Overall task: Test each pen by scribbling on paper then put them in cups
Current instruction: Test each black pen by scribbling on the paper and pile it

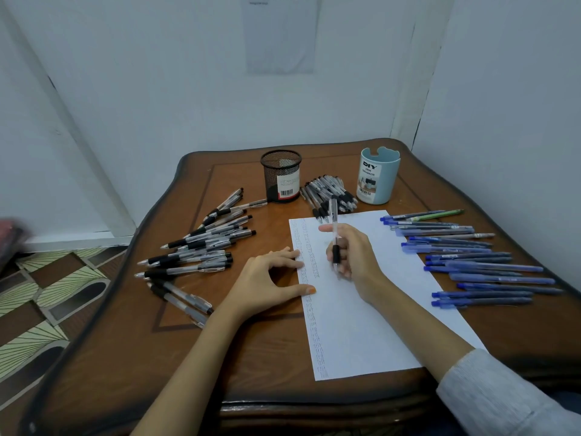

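Observation:
My right hand grips a clear pen with a black grip, tip down on the white paper. Columns of small scribbles run down the paper's left side. My left hand rests flat on the table, fingertips and thumb pressing the paper's left edge. A black mesh cup and a light blue cup stand at the back. Several black pens lie at the left, another pile of black pens lies between the cups, and several blue pens lie at the right.
The wooden table stands in a corner between white walls. A green pen lies at the top of the blue row. Patterned floor shows at the left. A sheet of paper hangs on the back wall.

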